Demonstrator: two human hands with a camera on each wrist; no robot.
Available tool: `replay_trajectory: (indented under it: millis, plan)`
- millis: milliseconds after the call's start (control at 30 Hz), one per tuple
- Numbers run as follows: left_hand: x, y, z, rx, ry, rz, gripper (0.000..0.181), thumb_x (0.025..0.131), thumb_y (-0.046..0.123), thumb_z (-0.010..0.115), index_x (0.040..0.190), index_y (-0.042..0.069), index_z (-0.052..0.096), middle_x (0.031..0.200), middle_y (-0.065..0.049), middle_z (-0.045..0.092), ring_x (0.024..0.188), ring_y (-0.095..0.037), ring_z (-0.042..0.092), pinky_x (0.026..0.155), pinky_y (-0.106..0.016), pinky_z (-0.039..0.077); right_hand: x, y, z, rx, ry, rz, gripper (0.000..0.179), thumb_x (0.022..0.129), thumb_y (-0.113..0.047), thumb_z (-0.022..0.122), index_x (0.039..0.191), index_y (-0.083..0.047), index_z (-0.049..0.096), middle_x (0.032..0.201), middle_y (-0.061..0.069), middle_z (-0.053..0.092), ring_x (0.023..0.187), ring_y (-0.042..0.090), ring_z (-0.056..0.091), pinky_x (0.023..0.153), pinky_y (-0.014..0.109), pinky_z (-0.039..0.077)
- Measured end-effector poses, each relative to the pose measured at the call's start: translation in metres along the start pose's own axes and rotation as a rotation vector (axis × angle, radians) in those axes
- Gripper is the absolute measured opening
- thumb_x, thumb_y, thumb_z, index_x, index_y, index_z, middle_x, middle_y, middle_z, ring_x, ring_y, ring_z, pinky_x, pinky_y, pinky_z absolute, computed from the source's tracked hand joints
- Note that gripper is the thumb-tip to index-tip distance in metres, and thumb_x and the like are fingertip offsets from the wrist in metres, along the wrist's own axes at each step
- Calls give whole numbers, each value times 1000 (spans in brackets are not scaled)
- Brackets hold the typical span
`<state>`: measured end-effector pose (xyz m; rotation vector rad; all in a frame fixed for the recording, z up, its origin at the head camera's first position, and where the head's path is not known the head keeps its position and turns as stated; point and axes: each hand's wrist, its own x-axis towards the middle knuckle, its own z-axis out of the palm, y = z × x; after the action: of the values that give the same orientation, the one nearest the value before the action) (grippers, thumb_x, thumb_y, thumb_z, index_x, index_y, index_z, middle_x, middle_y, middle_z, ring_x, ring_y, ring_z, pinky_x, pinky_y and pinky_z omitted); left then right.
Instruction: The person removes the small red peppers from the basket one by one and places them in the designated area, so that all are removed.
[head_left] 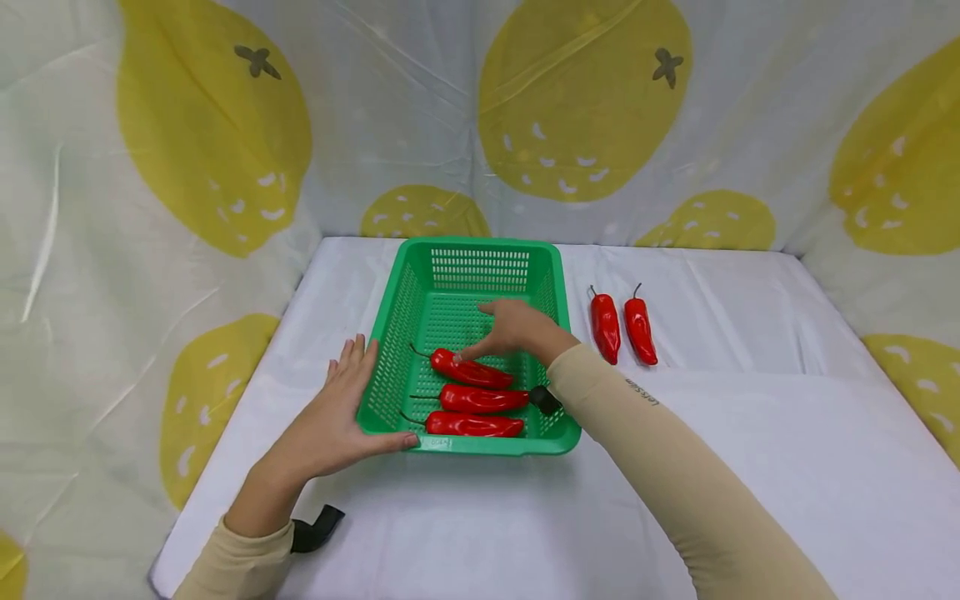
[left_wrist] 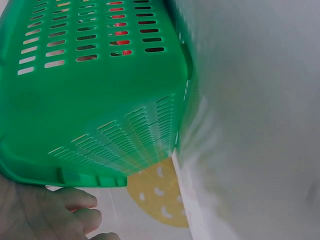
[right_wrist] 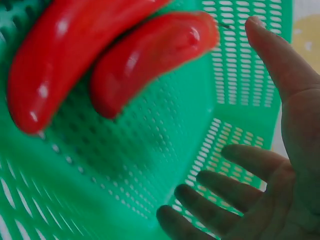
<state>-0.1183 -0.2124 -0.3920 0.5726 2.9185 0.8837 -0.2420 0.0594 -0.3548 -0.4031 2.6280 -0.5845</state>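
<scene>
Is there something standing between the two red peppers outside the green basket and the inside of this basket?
Yes: the right wall of the basket stands between, and the right sleeve crosses it toward the front. Nothing else visible blocks the two red peppers.

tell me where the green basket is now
In the head view, the green basket stands near the middle, with the left hand at its left side and two red chili peppers to its right.

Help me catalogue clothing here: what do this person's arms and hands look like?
The left sleeve and right sleeve are beige, the right one with small dark lettering. A black attachment shows near each sleeve's end. The left hand and right hand wear no gloves.
</scene>
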Motion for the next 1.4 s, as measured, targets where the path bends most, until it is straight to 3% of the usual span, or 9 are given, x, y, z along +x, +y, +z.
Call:
replay_trajectory:
  millis: [400, 633, 800, 1133, 1400]
  plan:
    - [-1, 2, 0, 2, 0, -15, 133, 72, 72, 77, 162, 11, -1, 167, -9, -8, 152, -26, -11, 122, -53, 3, 3, -4, 25, -28, -120, 2, 77, 83, -48, 80, 145, -10, 56, 135, 7, 59, 119, 24, 51, 94, 40, 54]
    - [-1, 1, -1, 2, 5, -7, 133, 73, 70, 77, 162, 11, -1, 167, -10, -8, 152, -26, -11, 122, -52, 3, 3, -6, 25, -34, -130, 4, 72, 85, -45, 80, 144, -11, 57, 129, 6, 61, 112, 22, 53, 89, 38, 56]
    - [-1, 0, -1, 10, 8, 3, 133, 73, 71, 77, 162, 10, -1, 167, -11, -8, 152, -26, -11, 122, -52, 3, 4, -5, 26, -71, -136, -40, 65, 87, -43, 79, 141, -12, 61, 128, 5, 63, 110, 20, 53, 87, 33, 55]
    - [-1, 0, -1, 2, 5, -6, 133, 73, 72, 77, 162, 12, -2, 167, -9, -8, 152, -25, -12, 122, -51, 2, 4, -5, 27, -85, -145, -139, 34, 92, -32, 76, 117, -10, 75, 92, -1, 68, 86, 16, 60, 71, 25, 53]
    - [-1, 1, 0, -2, 1, -14, 133, 72, 72, 77, 163, 13, -2, 167, -7, -9, 152, -25, -12, 121, -53, 3, 2, -7, 24, -72, -144, -122, 26, 92, -34, 75, 105, -11, 76, 82, -1, 67, 78, 15, 59, 66, 26, 53]
